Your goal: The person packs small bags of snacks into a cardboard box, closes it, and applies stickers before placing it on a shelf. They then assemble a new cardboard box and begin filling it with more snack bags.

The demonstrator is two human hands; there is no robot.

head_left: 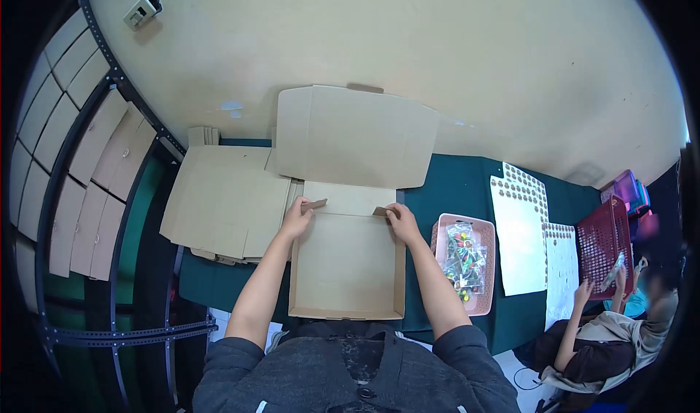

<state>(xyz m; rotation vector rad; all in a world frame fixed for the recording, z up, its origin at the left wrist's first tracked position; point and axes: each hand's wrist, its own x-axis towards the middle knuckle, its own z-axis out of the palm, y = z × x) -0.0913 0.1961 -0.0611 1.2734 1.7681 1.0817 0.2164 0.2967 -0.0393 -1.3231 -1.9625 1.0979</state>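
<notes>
An open cardboard box (348,267) lies on the green-covered table in front of me, its large lid (357,136) standing up behind it against the wall. My left hand (297,217) pinches a small flap at the box's back left corner. At the back right corner, my right hand (401,222) pinches the matching flap. Both flaps stick inward over the rear panel. To the right of the box sits a pink basket (491,267) holding small plastic packets (465,256) with colourful contents.
Flat cardboard pieces (222,194) are stacked at the left. Sheets with round stickers (519,231) lie right of the pink basket. A dark red basket (605,242) and a seated person (605,340) are at far right. A shelf with boxes (58,121) stands far left.
</notes>
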